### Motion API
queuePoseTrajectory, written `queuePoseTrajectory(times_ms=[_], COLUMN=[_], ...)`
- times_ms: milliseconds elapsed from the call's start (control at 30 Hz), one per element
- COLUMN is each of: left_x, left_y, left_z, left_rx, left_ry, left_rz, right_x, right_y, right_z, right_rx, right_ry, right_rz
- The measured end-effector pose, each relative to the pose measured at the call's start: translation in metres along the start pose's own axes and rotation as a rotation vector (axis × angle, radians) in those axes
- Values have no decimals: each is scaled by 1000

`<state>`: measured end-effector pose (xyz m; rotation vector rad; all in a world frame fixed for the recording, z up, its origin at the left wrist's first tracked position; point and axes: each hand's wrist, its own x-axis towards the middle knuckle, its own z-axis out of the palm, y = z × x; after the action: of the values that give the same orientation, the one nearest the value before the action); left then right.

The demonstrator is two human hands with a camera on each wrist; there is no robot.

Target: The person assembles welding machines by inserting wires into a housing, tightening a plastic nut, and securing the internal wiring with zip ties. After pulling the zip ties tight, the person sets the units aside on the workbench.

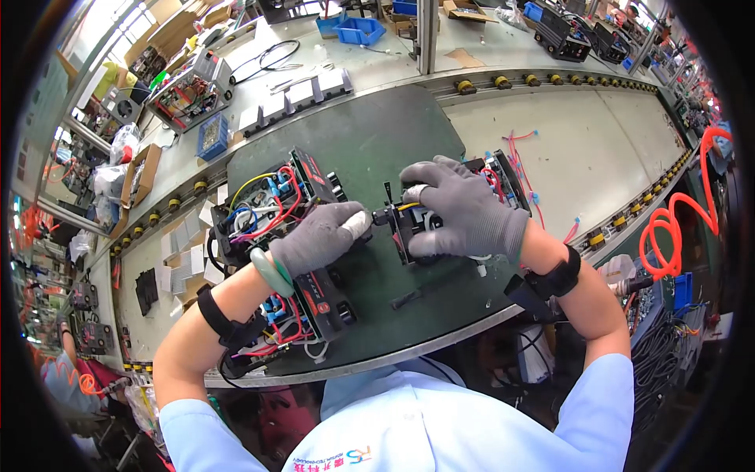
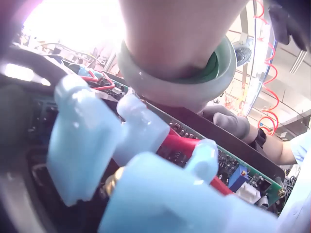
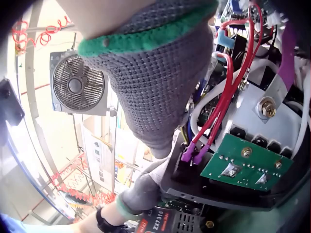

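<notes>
My left hand (image 1: pixel 321 240), in a grey glove with white-wrapped fingertips, pinches a small black connector (image 1: pixel 381 217) at the front of a welding machine's black end panel (image 1: pixel 399 237). My gloved right hand (image 1: pixel 472 211) reaches over the same unit and grips its panel from the other side. In the right wrist view a green circuit board (image 3: pixel 248 165), red wires (image 3: pixel 227 92) and purple terminals (image 3: pixel 187 154) show behind that panel. The right fingertips are partly hidden. Below my left forearm, blue terminal sleeves (image 2: pixel 82 141) fill the left wrist view.
Two more open machine units (image 1: pixel 263 206) (image 1: pixel 318 303) stand on the green board (image 1: pixel 377 315) at left. A small black piece (image 1: pixel 406 298) lies in front. Red wires with blue ends (image 1: pixel 525 169) lie at right. A blue bin of small parts (image 1: pixel 212 137) stands behind the roller rail.
</notes>
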<state>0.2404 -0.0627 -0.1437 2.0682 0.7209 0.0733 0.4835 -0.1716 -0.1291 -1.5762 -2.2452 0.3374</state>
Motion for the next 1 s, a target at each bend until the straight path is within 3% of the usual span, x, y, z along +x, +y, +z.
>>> queuePoseTrajectory(times_ms=[67, 100, 267, 300, 367, 400, 467, 567, 600, 667, 700, 767, 867, 900, 967, 1000], left_x=[-2, -6, -6, -1, 0, 1, 4, 6, 11, 12, 9, 6, 13, 14, 16, 18], left_y=[-3, 4, 6, 3, 5, 13, 12, 7, 0, -9, -3, 9, 9, 4, -8, -6], left_z=[-4, -11, -10, -7, -10, -13, -12, -10, 0, -9, -7, -1, -4, -2, -3, -6], left_rx=[-16, 2, -61, -167, -250, -330, -368, -317, -286, 140, 136, 617, 628, 618, -12, -10], left_ry=[-8, -44, -52, -58, -150, -231, -263, -231, -121, -150, -152, -56, -86, -80, -191, -180], left_rz=[58, 17, -58, 56, -65, -178, -209, -77, 117, 204, 200, 207, 174, 169, 130, 147], right_x=[-8, -10, -14, -19, -19, -18, -16, -17, -15, -14, -14, -14, -12, -12, -12, -12], right_y=[-3, -7, -6, -3, -2, -1, -1, 1, 2, 1, 0, 3, 5, 4, 1, 1], right_z=[3, 5, 31, 36, 42, 41, 42, 43, 42, 43, 42, 47, 48, 47, 48, 46], right_rx=[-314, -352, -285, -202, -84, -75, -56, -18, -12, -54, -59, -82, -101, -94, -79, -78], right_ry=[7, -68, 174, 257, 416, 419, 375, 364, 374, 357, 362, 381, 398, 395, 407, 435], right_rz=[-124, -85, -60, -151, -224, -217, -216, -225, -215, -232, -239, -253, -259, -263, -260, -246])
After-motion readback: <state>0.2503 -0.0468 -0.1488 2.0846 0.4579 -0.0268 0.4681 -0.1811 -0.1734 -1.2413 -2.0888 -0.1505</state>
